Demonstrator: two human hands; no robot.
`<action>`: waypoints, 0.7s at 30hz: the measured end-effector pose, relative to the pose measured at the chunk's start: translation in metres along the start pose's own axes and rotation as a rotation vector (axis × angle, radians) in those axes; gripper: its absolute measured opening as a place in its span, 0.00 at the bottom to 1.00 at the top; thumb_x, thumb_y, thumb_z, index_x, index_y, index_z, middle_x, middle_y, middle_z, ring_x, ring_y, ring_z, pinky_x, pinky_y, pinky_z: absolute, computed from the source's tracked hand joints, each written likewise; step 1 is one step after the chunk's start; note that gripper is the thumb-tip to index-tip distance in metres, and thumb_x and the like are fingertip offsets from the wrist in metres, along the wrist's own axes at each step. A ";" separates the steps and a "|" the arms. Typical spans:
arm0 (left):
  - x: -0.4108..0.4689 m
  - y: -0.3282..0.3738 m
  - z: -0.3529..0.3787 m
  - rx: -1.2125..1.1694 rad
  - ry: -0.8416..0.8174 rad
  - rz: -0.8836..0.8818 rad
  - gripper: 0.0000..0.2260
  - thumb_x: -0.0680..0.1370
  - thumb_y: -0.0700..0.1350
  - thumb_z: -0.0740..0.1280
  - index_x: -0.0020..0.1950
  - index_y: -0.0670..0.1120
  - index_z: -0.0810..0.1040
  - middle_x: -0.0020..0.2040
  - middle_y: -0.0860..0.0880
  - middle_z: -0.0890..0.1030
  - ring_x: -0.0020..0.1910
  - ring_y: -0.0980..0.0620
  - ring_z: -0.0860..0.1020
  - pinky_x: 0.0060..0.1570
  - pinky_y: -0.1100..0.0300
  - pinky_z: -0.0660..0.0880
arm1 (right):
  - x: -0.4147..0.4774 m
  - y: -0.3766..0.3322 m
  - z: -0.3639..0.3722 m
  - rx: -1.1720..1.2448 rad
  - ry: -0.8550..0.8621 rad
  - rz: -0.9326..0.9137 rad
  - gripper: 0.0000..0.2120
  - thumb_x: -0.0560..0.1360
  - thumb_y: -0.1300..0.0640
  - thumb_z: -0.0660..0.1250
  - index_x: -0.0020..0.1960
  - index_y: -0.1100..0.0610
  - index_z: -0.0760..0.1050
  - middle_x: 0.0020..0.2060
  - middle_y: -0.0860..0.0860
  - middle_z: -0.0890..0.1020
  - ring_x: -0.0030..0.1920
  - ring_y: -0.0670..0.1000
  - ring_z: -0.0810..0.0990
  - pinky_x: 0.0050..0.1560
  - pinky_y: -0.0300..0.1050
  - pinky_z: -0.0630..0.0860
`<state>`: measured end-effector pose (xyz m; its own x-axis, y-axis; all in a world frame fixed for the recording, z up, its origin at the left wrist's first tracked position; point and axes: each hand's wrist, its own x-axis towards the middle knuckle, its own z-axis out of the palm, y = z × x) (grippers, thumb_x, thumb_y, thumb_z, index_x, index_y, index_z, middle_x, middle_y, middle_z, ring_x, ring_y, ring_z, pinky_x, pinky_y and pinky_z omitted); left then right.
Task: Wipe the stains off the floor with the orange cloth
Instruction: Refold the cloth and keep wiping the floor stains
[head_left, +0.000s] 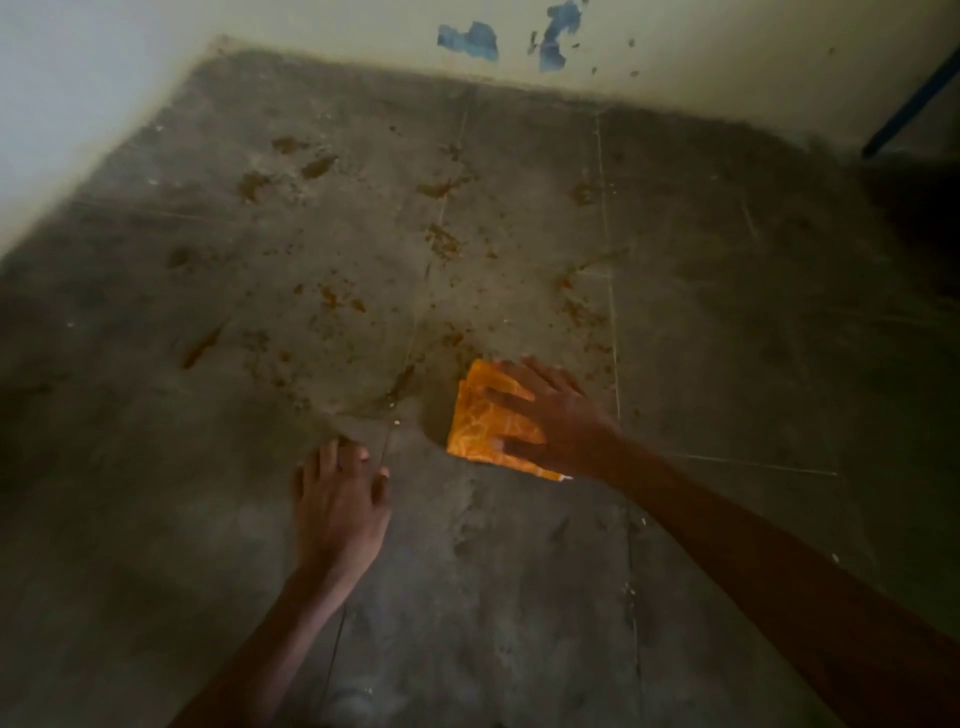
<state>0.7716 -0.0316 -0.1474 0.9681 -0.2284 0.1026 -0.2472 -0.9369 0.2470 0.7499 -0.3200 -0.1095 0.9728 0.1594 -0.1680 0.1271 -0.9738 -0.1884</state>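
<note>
Both hands are on the grey concrete floor (519, 571). The right hand (550, 415) lies flat with fingers spread on the folded orange patterned cloth (478, 421) and presses it down — the cloth sits at the near edge of the brown stains (441, 239). The left hand (337, 504) rests open, fingers spread, on the bare floor beside it — holding nothing.

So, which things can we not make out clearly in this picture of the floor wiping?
- Floor under the orange cloth: covered by the cloth and the right hand, head view.
- Floor under the left hand: the palm hides it.
- Blue object at the top right: cut off by the frame edge.
- Dark corner on the right: too shadowed.
- Stains further away: blurred.
</note>
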 end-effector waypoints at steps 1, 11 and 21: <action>-0.003 -0.011 0.000 0.047 -0.028 0.005 0.15 0.74 0.55 0.65 0.54 0.47 0.75 0.54 0.45 0.75 0.55 0.42 0.74 0.58 0.44 0.70 | 0.018 0.003 0.013 -0.061 -0.064 -0.017 0.40 0.70 0.22 0.40 0.78 0.37 0.53 0.81 0.48 0.54 0.80 0.59 0.52 0.75 0.65 0.54; -0.040 -0.050 0.014 -0.144 -0.139 -0.068 0.33 0.75 0.67 0.50 0.77 0.52 0.59 0.80 0.48 0.56 0.79 0.45 0.50 0.75 0.40 0.49 | 0.006 -0.094 0.081 0.048 0.035 0.122 0.41 0.71 0.24 0.52 0.79 0.40 0.52 0.81 0.48 0.53 0.80 0.59 0.52 0.76 0.67 0.53; -0.039 -0.035 0.019 -0.190 -0.102 -0.158 0.42 0.69 0.72 0.57 0.77 0.51 0.59 0.80 0.50 0.55 0.79 0.49 0.47 0.75 0.43 0.40 | 0.044 -0.043 0.067 0.098 0.121 0.562 0.41 0.74 0.25 0.47 0.81 0.45 0.46 0.82 0.52 0.47 0.80 0.61 0.47 0.78 0.62 0.48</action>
<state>0.7434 0.0050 -0.1781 0.9920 -0.1175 -0.0472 -0.0860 -0.8988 0.4299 0.7738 -0.2606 -0.1740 0.9016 -0.4028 -0.1576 -0.4281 -0.8831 -0.1921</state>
